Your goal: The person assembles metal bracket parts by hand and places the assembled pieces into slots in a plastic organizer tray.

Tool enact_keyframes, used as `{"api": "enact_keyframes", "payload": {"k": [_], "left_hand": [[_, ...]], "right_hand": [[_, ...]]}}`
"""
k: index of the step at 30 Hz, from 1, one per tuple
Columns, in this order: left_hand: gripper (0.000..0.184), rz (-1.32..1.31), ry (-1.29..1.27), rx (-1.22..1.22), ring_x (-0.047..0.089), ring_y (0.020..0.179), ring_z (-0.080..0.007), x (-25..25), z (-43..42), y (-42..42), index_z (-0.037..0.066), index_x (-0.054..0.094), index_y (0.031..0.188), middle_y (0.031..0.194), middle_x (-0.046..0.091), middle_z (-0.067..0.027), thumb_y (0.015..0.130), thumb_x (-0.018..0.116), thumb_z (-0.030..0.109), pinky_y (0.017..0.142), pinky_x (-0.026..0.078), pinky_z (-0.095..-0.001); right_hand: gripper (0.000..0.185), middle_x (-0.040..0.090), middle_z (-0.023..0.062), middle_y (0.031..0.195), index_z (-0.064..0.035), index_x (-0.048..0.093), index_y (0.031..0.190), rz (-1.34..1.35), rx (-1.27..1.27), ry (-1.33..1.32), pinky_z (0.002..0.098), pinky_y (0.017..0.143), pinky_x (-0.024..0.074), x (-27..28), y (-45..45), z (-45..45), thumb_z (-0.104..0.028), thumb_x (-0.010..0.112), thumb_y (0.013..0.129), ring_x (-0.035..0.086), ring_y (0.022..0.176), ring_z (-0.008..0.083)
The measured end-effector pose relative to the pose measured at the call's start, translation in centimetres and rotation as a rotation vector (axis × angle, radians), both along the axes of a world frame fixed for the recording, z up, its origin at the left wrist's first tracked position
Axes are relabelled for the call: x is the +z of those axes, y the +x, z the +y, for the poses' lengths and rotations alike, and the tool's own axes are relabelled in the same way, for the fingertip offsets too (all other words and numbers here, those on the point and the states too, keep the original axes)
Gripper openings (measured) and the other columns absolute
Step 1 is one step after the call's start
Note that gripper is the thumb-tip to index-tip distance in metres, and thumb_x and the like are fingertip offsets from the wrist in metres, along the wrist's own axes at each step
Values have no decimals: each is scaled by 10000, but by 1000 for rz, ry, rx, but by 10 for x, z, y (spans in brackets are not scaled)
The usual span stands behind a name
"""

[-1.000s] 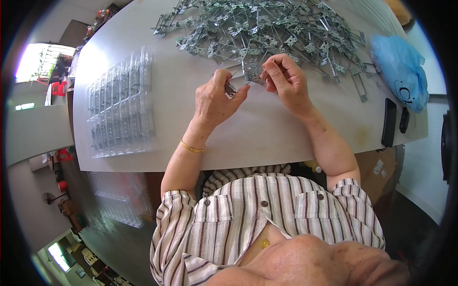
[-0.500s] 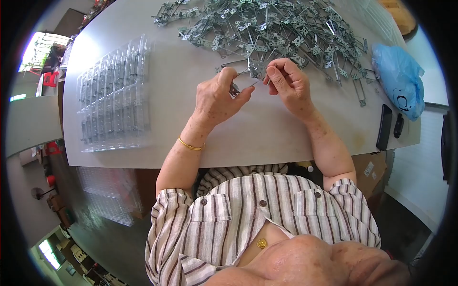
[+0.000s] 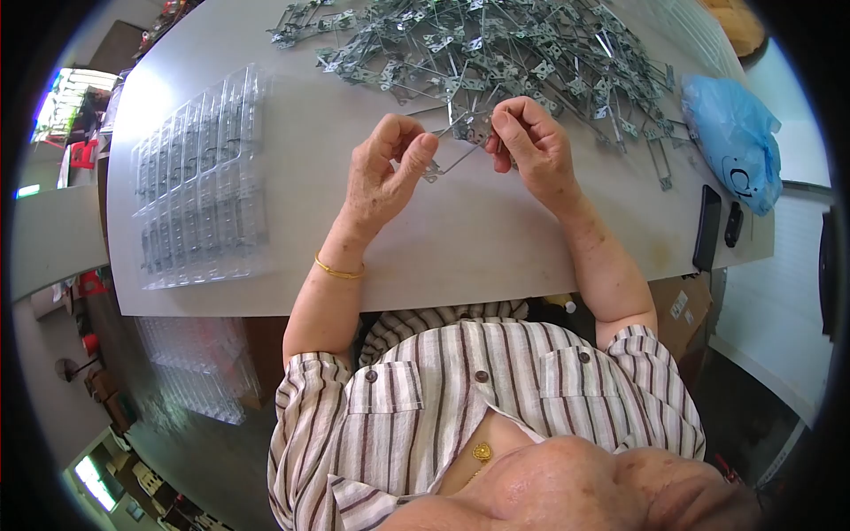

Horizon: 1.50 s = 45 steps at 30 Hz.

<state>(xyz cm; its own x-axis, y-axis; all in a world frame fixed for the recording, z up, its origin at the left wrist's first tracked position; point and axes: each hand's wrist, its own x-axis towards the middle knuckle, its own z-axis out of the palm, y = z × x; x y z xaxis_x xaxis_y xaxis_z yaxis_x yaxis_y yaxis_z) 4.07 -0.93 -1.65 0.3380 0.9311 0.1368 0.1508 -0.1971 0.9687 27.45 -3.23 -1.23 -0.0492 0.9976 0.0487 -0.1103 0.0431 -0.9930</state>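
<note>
Between my two hands is a metal bracket [image 3: 459,160] with thin rods and a small holed plate at its left end. My left hand [image 3: 381,173] pinches that end with thumb and fingers. My right hand [image 3: 536,149] has its thumb and forefinger closed on the other end, which is partly hidden by the fingers. Just beyond them on the table lies a large tangled pile of similar metal brackets [image 3: 496,53]. Its near edge overlaps the held piece in view, so some parts are hard to separate.
On the left of the white table [image 3: 390,274] lie clear plastic trays [image 3: 199,181] filled with rows of metal parts. At the right are a blue plastic bag [image 3: 730,142], a black phone [image 3: 707,228] and a small black object [image 3: 734,224]. More clear trays [image 3: 199,363] sit below the table's left edge.
My left hand has shifted slightly left and turned, and more of the rod now shows between the hands. My right hand stays nearly in place. The whole view has drifted slightly.
</note>
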Motion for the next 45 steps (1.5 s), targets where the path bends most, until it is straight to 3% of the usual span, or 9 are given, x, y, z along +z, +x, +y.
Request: {"api": "enact_keyframes", "payload": {"k": [4, 10, 16, 24, 27, 36, 45], "left_hand": [[319, 77, -66, -31, 553, 803, -68, 8, 1, -5, 26, 632, 1033, 846, 620, 10, 1065, 622, 343, 720, 466, -224], [421, -209, -256, -238, 628, 759, -109, 6, -1, 3, 28, 648, 951, 860, 701, -43, 1089, 545, 412, 685, 509, -258], [385, -358, -542, -349, 680, 733, -175, 12, -3, 4, 43, 603, 935, 904, 731, -139, 1098, 513, 381, 677, 568, -314], [355, -466, -553, -329, 688, 679, -191, 11, 1, 0, 53, 569, 890, 900, 722, -171, 1099, 503, 332, 602, 565, -310], [345, -459, -574, -317, 695, 683, -189, 11, 1, 1, 53, 568, 885, 903, 721, -169, 1096, 512, 321, 602, 573, -309], [324, -432, -607, -370, 705, 705, -166, 6, 1, 0, 42, 615, 888, 906, 722, -143, 1082, 557, 296, 627, 589, -299], [327, -394, -616, -380, 697, 712, -152, 10, -2, 1, 34, 636, 906, 907, 722, -118, 1077, 571, 306, 639, 582, -297]], "right_hand": [[165, 662, 4, 794, -69, 636, 1027, 22, 25, -14, 211, 565, 488, 2, -1, -1, -226, 606, 1067, 583, 633, 42], [166, 654, 4, 796, -72, 630, 1047, 12, 78, -28, 210, 572, 485, 2, -2, -6, -234, 601, 1072, 580, 635, 45], [147, 659, 6, 817, -66, 642, 1082, 9, 119, -18, 212, 587, 498, 2, -3, -9, -209, 612, 1070, 585, 652, 44], [132, 667, 47, 964, -27, 646, 1117, -24, 5, 264, 226, 619, 511, -2, 4, -3, -141, 601, 1069, 611, 706, 76], [95, 680, 19, 932, -38, 658, 1106, 52, -89, 283, 216, 633, 529, 6, 3, -6, -93, 659, 1029, 654, 754, 75], [186, 704, 119, 1082, -3, 658, 1097, -33, -106, 543, 304, 863, 636, 6, -8, -9, 79, 699, 936, 725, 895, 171], [219, 725, 98, 1011, -58, 695, 1045, -397, -155, 741, 300, 726, 599, 8, -4, -5, 11, 799, 864, 719, 897, 204]]}}
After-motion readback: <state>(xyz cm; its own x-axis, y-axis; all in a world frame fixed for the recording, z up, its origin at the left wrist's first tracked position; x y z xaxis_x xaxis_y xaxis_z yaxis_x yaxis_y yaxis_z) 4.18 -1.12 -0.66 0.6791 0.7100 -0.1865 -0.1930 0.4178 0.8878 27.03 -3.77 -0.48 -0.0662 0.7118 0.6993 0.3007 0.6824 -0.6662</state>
